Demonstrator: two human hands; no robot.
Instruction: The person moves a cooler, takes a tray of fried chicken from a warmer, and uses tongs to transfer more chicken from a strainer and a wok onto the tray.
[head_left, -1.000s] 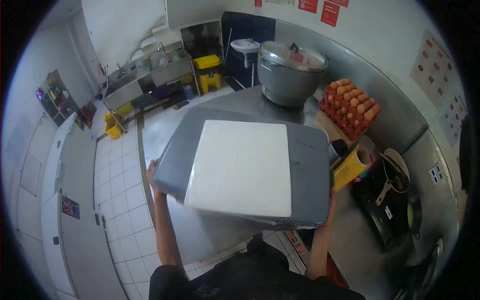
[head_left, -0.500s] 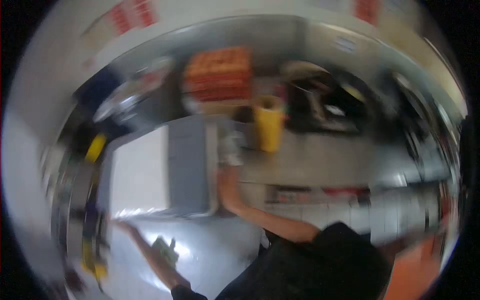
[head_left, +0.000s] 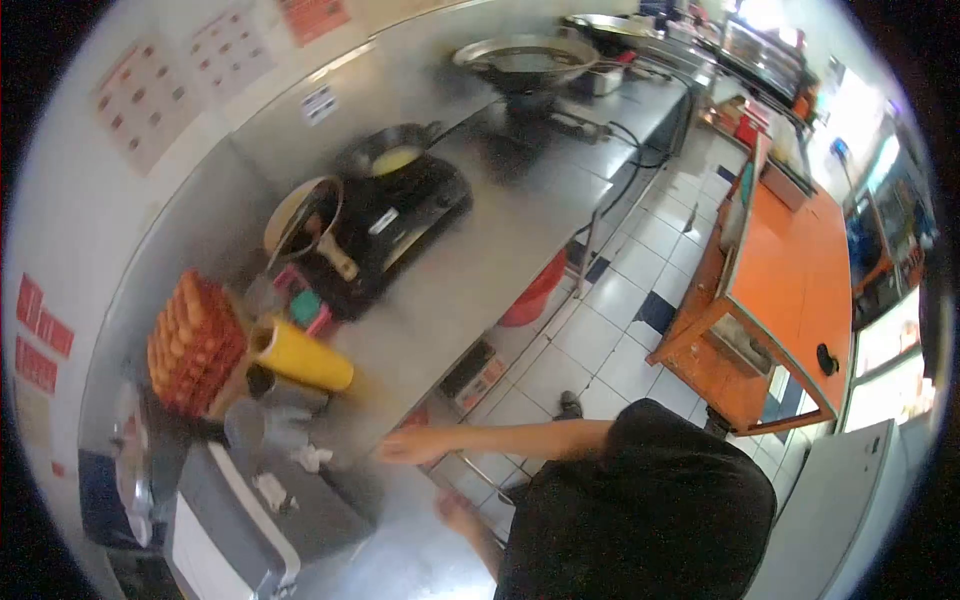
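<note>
My right hand (head_left: 412,445) is over the front edge of the steel counter (head_left: 430,320), with its fingers loosely stretched out and nothing seen in it. Lower down, my left hand (head_left: 457,512) is blurred, fingers apart and apparently empty. Both are apart from the grey box with a white panel (head_left: 240,520), which sits at the lower left. Crumpled white tissue (head_left: 313,458) lies near the box. A yellow roll (head_left: 305,355) leans beside a dark container, next to red egg trays (head_left: 195,345).
A black stove (head_left: 400,220) holds a pan (head_left: 395,150); a pot (head_left: 305,215) stands beside it. Farther back is a large wok (head_left: 525,55). An orange table (head_left: 790,290) stands across the tiled floor (head_left: 620,270), with a white appliance (head_left: 830,500) at the lower right.
The view has swung to the right, bringing the stove, floor and orange table into clear sight. Both hands have let go of the grey box, which now appears at the lower left.
</note>
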